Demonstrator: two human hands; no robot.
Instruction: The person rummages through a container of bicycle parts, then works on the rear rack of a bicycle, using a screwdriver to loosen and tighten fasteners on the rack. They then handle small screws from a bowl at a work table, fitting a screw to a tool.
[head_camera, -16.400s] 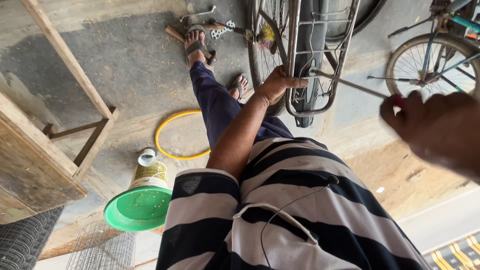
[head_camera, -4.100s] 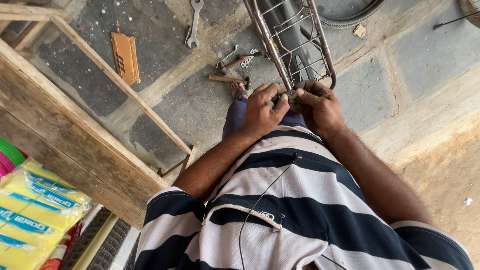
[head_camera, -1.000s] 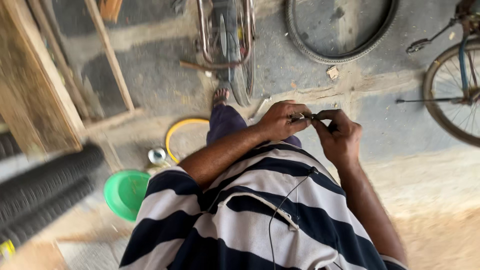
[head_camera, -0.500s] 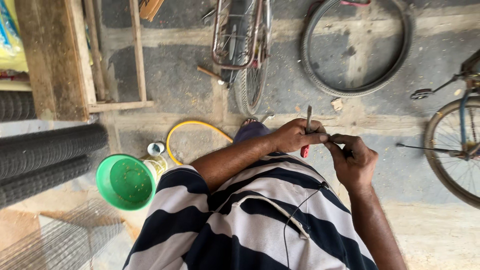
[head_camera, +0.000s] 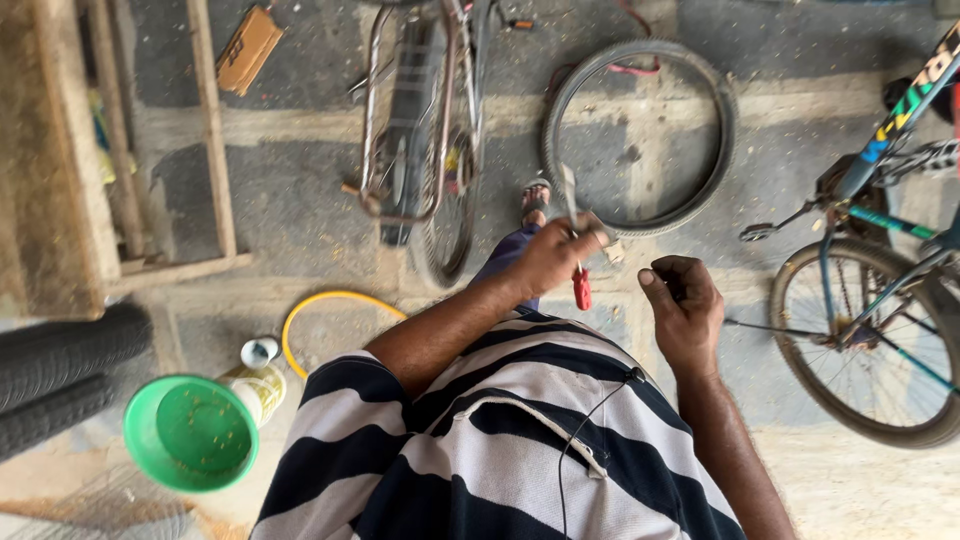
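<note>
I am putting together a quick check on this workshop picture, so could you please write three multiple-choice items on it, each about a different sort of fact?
1. Where does the green funnel lie?
A. on the floor at lower left
B. on the wooden bench
C. inside the loose tyre

2. What colour is the handle of the tool in the left hand?
A. blue
B. red
C. black

3. How is the right hand?
A. flat and open on the floor
B. loosely curled, beside the left hand
C. gripping the bicycle wheel

Answers: 1 A, it sits on the floor beside a can; 2 B, red shows below the left hand's fingers; 3 B, it is curled in the air, apart from the wheel.
</note>
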